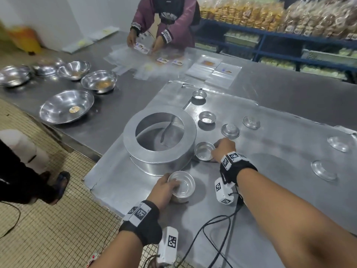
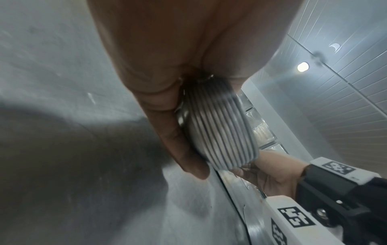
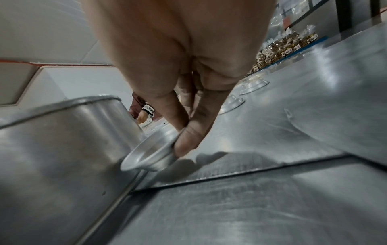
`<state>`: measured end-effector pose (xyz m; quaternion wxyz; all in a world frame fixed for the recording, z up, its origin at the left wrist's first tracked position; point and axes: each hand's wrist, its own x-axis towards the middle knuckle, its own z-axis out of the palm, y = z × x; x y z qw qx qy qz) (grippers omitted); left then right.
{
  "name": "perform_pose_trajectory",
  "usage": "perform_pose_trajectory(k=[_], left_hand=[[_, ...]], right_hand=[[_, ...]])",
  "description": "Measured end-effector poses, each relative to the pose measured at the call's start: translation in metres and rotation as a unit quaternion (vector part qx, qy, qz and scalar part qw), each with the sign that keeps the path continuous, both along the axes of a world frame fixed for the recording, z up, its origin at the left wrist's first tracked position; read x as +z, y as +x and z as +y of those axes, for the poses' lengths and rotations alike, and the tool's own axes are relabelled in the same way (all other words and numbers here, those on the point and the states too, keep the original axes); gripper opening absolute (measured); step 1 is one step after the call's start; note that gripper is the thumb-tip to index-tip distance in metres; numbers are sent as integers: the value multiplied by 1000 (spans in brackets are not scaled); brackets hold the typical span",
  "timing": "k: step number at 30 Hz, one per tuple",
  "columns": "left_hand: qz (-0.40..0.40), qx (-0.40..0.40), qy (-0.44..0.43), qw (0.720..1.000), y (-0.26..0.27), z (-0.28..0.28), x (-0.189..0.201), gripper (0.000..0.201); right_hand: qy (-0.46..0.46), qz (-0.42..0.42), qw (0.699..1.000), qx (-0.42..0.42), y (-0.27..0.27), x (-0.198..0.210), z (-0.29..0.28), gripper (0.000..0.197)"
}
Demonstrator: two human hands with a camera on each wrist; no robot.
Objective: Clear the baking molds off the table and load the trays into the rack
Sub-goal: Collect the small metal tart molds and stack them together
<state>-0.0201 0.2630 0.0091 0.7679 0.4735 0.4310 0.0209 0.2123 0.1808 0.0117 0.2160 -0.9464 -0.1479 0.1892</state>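
Note:
My left hand grips a stack of nested small metal molds near the front of a flat metal tray; the stack's ribbed rims show in the left wrist view. My right hand pinches the rim of a single small mold, tilted in the right wrist view, beside a large round ring-topped pan. Upright molds and upturned molds are scattered over the tray.
Several steel bowls stand on the table at left. Another person handles plastic bags at the far side. Blue shelves of packed goods stand behind. Cables hang at the table's near edge.

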Motion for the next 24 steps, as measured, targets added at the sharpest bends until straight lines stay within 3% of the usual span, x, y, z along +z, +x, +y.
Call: perform_pose_trajectory(k=[5, 11, 14, 21, 24], left_hand=[[-6, -3, -2, 1000, 3, -2, 3, 26], [-3, -35, 52, 998, 8, -3, 2, 39], [-13, -44, 24, 999, 8, -6, 9, 26], [-36, -78, 1, 996, 8, -11, 12, 26], [-55, -95, -26, 994, 5, -14, 16, 40]], right_hand=[[44, -3, 999, 14, -18, 14, -17, 27], [167, 70, 983, 3, -51, 37, -40, 27], [213, 87, 973, -13, -70, 49, -50, 26], [225, 85, 971, -20, -98, 59, -62, 26], [213, 80, 974, -13, -114, 57, -64, 27]])
